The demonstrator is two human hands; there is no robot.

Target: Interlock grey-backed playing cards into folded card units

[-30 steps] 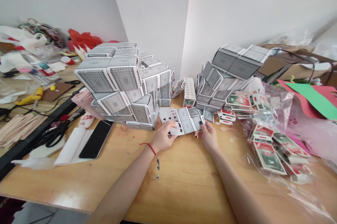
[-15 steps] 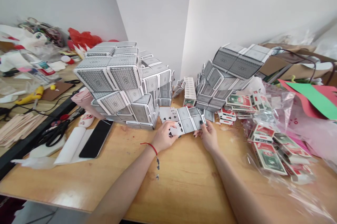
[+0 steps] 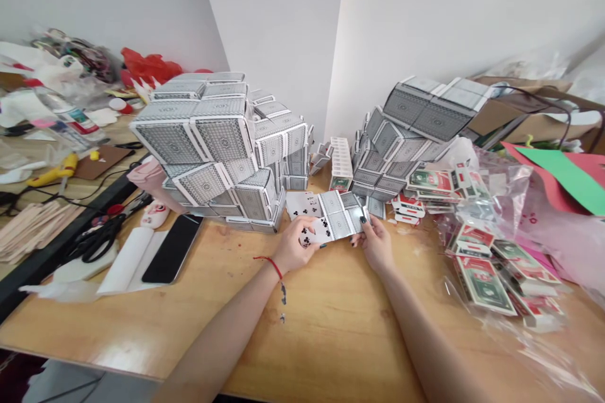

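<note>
Between my two hands lies a joined sheet of playing cards [image 3: 336,220], grey patterned backs on its right part and club faces on its left part. My left hand [image 3: 297,244] is closed on the sheet's left end, thumb over the club cards. At the opposite end my right hand [image 3: 373,240] pinches the right edge, its thumb with a dark nail on top. Behind, on the left, rises a large stack of blocks made of playing cards [image 3: 222,125]. A second card-block stack [image 3: 401,132] leans at the right.
A row of card boxes [image 3: 341,163] stands between the stacks. Opened card boxes [image 3: 484,283] and clear plastic wrap lie at the right. A black phone [image 3: 172,250], scissors [image 3: 101,239] and a yellow glue gun [image 3: 57,171] are on the left.
Both hands keep their hold on the card sheet and have barely moved. The left fingers shift slightly left along the club cards.
</note>
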